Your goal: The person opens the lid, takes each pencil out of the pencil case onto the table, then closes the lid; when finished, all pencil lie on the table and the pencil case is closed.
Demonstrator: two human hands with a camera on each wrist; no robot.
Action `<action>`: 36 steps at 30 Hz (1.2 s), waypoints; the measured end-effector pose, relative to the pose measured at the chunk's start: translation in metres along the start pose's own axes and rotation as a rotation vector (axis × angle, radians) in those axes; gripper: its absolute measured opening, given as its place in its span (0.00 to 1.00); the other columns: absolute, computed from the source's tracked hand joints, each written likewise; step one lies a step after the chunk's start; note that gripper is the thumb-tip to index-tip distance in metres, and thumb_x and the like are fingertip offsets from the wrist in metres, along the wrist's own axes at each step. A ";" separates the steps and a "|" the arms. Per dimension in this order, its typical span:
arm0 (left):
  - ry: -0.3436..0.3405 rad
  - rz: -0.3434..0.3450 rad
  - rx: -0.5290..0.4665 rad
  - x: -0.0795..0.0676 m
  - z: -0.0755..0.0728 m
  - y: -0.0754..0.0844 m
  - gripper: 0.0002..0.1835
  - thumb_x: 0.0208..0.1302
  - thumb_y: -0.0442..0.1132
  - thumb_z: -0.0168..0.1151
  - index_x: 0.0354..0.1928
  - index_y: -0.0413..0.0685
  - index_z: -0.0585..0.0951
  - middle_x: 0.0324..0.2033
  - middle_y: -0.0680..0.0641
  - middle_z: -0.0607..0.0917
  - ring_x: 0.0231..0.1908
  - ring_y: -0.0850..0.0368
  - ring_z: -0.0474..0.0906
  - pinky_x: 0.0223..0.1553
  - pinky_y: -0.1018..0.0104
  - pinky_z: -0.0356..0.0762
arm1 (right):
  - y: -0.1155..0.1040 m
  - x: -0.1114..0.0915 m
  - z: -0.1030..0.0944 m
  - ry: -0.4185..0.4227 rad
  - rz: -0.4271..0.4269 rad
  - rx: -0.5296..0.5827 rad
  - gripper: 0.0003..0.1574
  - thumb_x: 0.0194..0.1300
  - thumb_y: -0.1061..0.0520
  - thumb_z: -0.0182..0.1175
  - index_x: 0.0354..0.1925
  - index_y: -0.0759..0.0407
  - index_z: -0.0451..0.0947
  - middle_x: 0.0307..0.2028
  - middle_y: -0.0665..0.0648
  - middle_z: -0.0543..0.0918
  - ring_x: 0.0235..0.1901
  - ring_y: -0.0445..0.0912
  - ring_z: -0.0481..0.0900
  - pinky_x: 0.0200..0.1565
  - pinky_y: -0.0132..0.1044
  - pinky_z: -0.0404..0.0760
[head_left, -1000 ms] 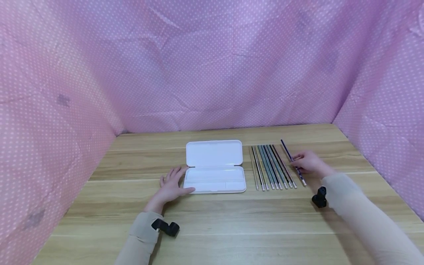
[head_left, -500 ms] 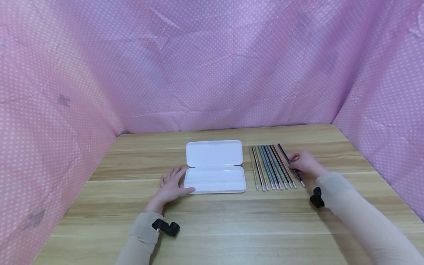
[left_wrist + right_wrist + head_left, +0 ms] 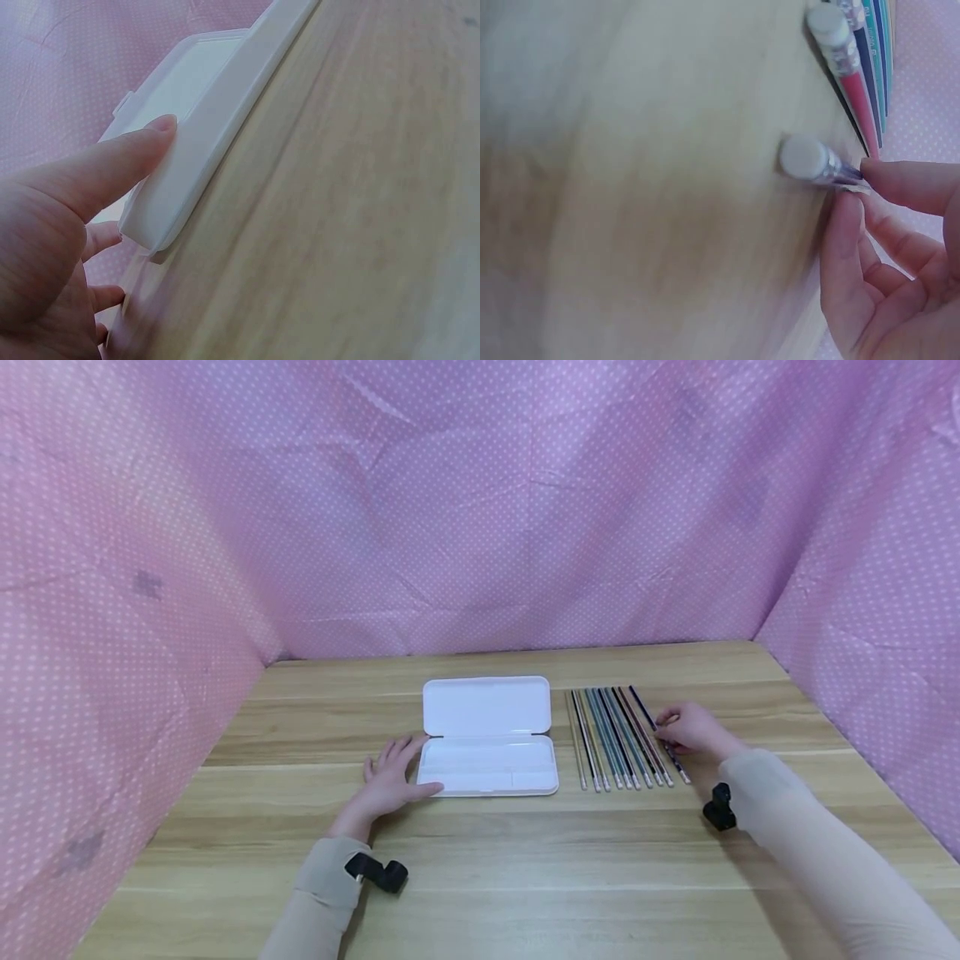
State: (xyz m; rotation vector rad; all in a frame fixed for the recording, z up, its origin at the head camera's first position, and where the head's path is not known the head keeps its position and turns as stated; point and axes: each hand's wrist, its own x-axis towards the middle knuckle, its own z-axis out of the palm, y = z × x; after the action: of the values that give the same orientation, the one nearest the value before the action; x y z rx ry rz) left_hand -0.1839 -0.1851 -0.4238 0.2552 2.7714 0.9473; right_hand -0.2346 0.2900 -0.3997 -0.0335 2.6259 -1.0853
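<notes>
My right hand point(image 3: 693, 729) pinches a dark pencil point(image 3: 643, 707) between thumb and fingertips. That pencil lies slanted on the table, its white eraser point(image 3: 802, 157) towards me in the right wrist view. Just left of it is a row of several pencils point(image 3: 604, 739) in teal, black, tan and dark red, erasers facing me. A red pencil point(image 3: 859, 101) is the nearest neighbour. My left hand point(image 3: 388, 783) is at the left end of a white pencil case point(image 3: 487, 793), its lid point(image 3: 487, 706) folded back. The thumb point(image 3: 150, 146) rests on the case's front edge, with the other fingers spread.
The wooden table point(image 3: 525, 877) runs under everything. Pink dotted cloth point(image 3: 480, 527) hangs behind the table and on both sides. A small black camera point(image 3: 720, 807) sits on the right wrist, another black camera point(image 3: 378, 871) on the left.
The right hand has shifted slightly left with the dark pencil, bringing it closer to the row and its far end nearer to me. The left hand and the case stay in place.
</notes>
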 end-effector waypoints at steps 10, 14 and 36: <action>-0.003 -0.001 0.016 0.003 0.000 -0.002 0.47 0.52 0.59 0.68 0.72 0.61 0.57 0.72 0.37 0.50 0.71 0.34 0.36 0.61 0.30 0.24 | -0.003 -0.001 0.001 -0.013 0.004 0.017 0.21 0.61 0.64 0.57 0.49 0.78 0.69 0.33 0.62 0.78 0.26 0.42 0.76 0.28 0.33 0.80; -0.003 -0.004 0.013 0.002 0.000 -0.002 0.47 0.52 0.59 0.68 0.72 0.61 0.57 0.72 0.37 0.50 0.71 0.34 0.36 0.61 0.30 0.24 | -0.006 -0.002 0.002 -0.017 0.011 0.018 0.22 0.61 0.64 0.57 0.50 0.78 0.69 0.32 0.61 0.77 0.26 0.42 0.75 0.27 0.32 0.80; 0.001 -0.003 0.004 0.001 -0.001 0.000 0.47 0.52 0.58 0.68 0.72 0.60 0.58 0.72 0.36 0.50 0.71 0.34 0.36 0.61 0.30 0.23 | -0.012 -0.002 -0.004 -0.049 0.018 0.100 0.23 0.67 0.62 0.52 0.54 0.79 0.65 0.34 0.62 0.80 0.29 0.43 0.78 0.32 0.34 0.80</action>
State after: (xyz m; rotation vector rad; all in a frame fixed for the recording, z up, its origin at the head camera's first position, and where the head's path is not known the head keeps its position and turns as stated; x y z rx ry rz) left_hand -0.1852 -0.1856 -0.4232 0.2507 2.7747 0.9411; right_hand -0.2349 0.2842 -0.3882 -0.0150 2.5204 -1.1934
